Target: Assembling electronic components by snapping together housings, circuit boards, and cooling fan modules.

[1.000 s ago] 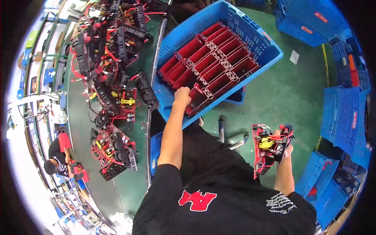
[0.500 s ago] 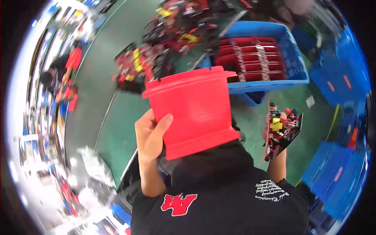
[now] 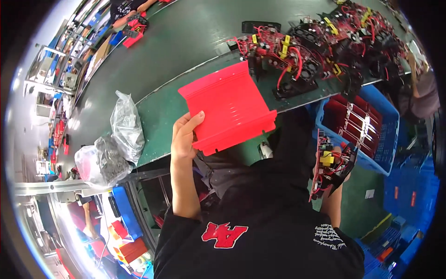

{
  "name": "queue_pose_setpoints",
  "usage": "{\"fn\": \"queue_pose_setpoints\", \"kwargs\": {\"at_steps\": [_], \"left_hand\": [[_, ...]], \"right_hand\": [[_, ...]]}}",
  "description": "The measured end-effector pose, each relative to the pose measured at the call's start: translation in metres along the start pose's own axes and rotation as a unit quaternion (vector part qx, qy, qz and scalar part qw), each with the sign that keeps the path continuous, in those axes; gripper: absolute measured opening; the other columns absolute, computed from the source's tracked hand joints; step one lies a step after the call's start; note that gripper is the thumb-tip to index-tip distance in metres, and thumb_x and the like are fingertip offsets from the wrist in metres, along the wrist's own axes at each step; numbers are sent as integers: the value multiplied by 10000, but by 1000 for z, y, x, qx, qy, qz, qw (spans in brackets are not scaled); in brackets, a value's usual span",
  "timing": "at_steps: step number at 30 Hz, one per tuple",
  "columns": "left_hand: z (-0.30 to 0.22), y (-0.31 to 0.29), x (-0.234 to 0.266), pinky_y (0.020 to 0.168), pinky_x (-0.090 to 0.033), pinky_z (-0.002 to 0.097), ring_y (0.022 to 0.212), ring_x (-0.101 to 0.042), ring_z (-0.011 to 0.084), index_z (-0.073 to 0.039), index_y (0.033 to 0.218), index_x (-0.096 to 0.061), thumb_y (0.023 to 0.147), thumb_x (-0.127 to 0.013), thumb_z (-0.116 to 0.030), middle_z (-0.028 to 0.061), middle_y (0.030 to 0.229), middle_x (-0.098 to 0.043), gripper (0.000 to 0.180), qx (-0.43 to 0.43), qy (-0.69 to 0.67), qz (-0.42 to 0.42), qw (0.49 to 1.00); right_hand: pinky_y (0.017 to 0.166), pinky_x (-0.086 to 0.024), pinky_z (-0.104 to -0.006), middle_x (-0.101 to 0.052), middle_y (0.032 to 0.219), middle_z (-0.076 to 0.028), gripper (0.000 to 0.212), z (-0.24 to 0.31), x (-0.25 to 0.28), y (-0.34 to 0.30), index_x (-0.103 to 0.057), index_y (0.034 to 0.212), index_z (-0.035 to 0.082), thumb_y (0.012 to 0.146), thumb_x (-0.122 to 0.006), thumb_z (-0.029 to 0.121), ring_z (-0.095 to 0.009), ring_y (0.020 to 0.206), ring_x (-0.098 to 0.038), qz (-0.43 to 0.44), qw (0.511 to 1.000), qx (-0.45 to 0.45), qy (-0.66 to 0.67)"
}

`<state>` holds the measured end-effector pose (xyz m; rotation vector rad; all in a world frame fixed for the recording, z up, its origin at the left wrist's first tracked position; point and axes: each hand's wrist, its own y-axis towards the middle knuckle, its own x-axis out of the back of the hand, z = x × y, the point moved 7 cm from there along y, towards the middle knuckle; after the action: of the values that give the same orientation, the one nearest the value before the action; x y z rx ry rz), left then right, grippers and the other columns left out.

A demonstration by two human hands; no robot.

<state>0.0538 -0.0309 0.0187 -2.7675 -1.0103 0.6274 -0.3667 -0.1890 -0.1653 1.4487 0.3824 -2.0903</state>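
Observation:
My left hand (image 3: 185, 137) grips a glossy red housing shell (image 3: 232, 109) by its left edge, thumb on the face toward me. The shell has a raised lip along its near edge and is held tilted in front of my chest. In my right hand (image 3: 331, 201) is a circuit board assembly (image 3: 327, 160) with yellow parts, red wires and a black plate, held upright on edge. That assembly hides most of the right hand's fingers. A wide gap separates the two held things.
Many wired circuit board assemblies (image 3: 297, 51) are heaped along the green workbench (image 3: 162, 109). Clear plastic bags (image 3: 126, 125) lie on its left part. A blue crate (image 3: 392, 135) of red shells stands at right, by stacked blue crates (image 3: 409, 186). Another person's arm (image 3: 125, 18) shows across the bench.
My view has turned to the right, toward the bench, so the heap now shows at upper right and the blue crate lower. The red shell has tipped. Both hands keep their holds.

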Motion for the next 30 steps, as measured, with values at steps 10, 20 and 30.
{"fn": "queue_pose_setpoints", "kwargs": {"at_steps": [10,20,30], "left_hand": [[52,21,70,725,-582,345,835,-689,229,11,1071,-595,857,-612,-49,109,979,-679,222,-24,-73,-232,970],[68,10,28,672,-546,351,800,-682,246,-10,1090,-601,928,-560,-198,121,978,-678,252,131,95,-113,980],[-26,105,55,692,-523,467,784,-666,382,-9,825,-657,815,-655,-376,195,802,-681,367,-67,699,-256,664]], "right_hand": [[852,-501,-421,-590,927,-158,534,-41,-127,72,-487,940,31,521,-807,113,-328,944,-596,67,994,-82,-1],[820,-492,-382,-554,964,-89,909,-69,-78,97,-483,1348,78,492,-788,57,-281,933,-581,73,985,-159,-3],[870,-480,-434,-548,1027,-83,988,-82,-79,106,-436,1412,99,510,-839,62,-305,1016,-572,91,983,-162,7]]}}
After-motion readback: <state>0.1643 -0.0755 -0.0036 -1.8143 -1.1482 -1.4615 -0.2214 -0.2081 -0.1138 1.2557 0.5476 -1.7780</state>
